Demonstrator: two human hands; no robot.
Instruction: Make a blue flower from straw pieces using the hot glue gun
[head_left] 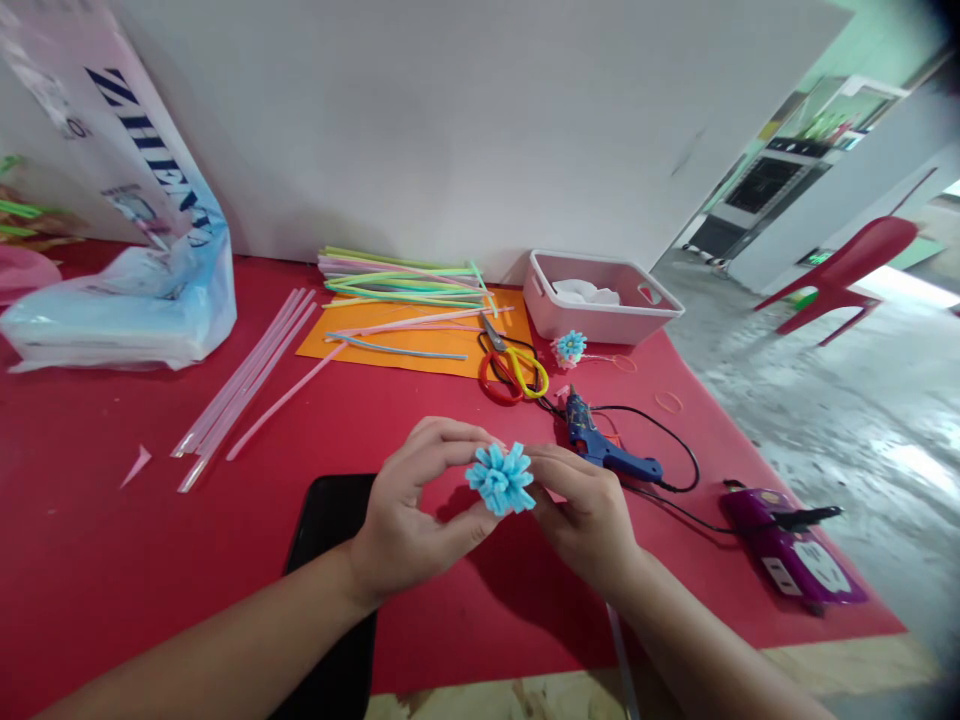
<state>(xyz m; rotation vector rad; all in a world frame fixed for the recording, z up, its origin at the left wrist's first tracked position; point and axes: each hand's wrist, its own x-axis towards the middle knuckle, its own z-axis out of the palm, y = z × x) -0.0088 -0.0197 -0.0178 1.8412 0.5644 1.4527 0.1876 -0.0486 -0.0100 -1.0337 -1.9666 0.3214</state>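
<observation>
A light blue pipe-cleaner flower (500,479) is held up over the red table, its fuzzy petals facing me. My left hand (424,505) grips it from the left, thumb below and fingers curled behind. From the right, my right hand (581,510) pinches it with bent fingers. The part of the flower below its petals is hidden. Just beyond my right hand lies a blue hot glue gun (600,440). Scissors (510,365) with red and yellow handles rest further back. A smaller blue and pink flower (570,349) sits near them.
Pipe cleaners (405,280) lie on orange paper (375,350). Clear glue sticks (244,390) and a plastic package (150,300) are left. A pink basket (600,320) stands behind. A purple power strip (795,550) and cords lie right; a black tray-like object (330,510) is under my left arm.
</observation>
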